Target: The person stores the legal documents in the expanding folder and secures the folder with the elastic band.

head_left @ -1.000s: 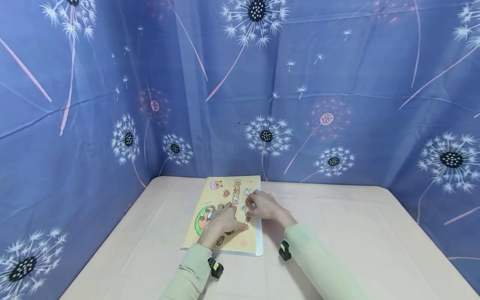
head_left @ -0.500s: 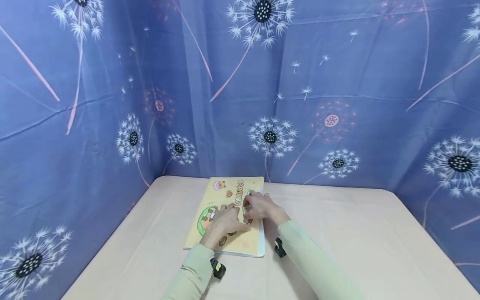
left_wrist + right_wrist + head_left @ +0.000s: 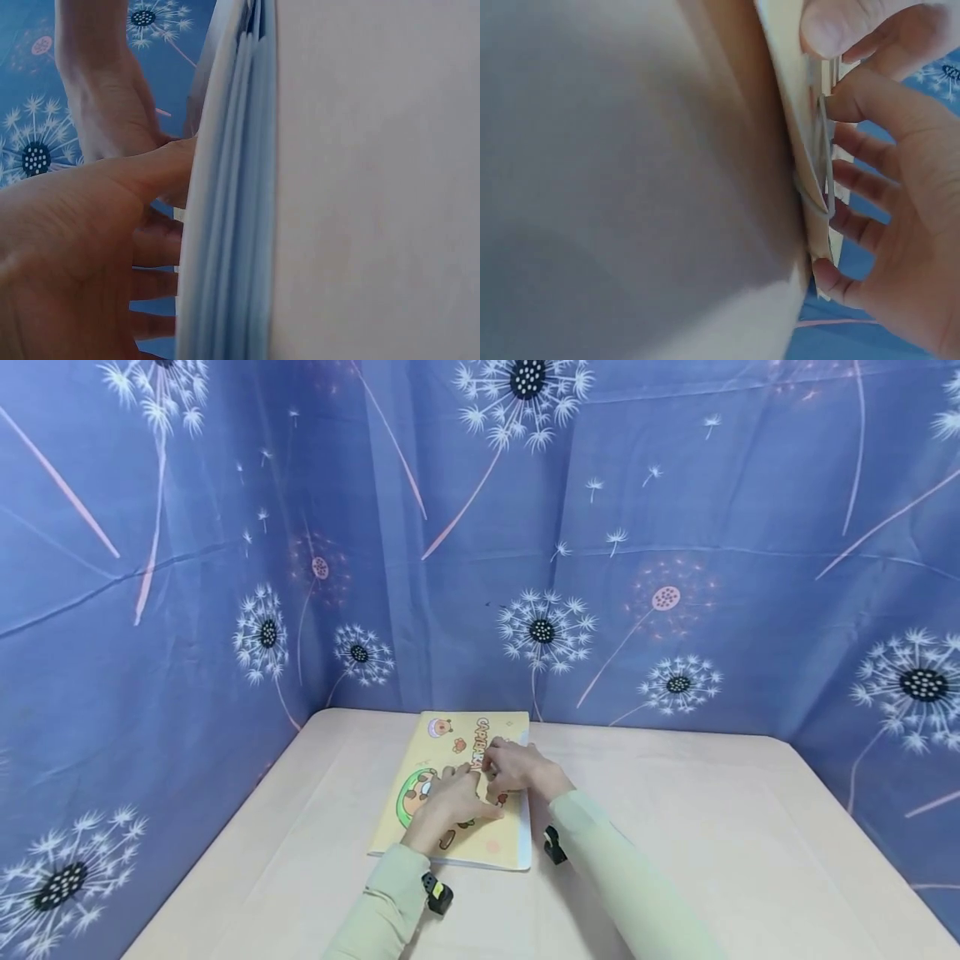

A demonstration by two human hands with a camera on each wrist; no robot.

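A yellow accordion folder (image 3: 442,758) printed with "CAPYBARA" and cartoon animals lies flat on the table. Its layered pale-blue pockets (image 3: 232,210) show edge-on in the left wrist view. My left hand (image 3: 452,799) rests on the cover with fingers spread and thumb pointing right. Just beside it, my right hand (image 3: 517,768) bends over the cover near its right edge. In the right wrist view, a thin grey elastic cord (image 3: 830,165) comes round the folder's edge, and the right thumb and index finger pinch it. Exactly where the cord ends is hidden by the fingers.
The pale table (image 3: 675,835) spreads out around the folder. Behind and to the sides hangs a blue curtain (image 3: 465,635) with dandelion prints. Black wrist cameras sit under both sleeves.
My right hand has moved a little left over the cover, closer to the left hand, taking the elastic cord with it. The left hand stays on the cover; the head view has shifted slightly.
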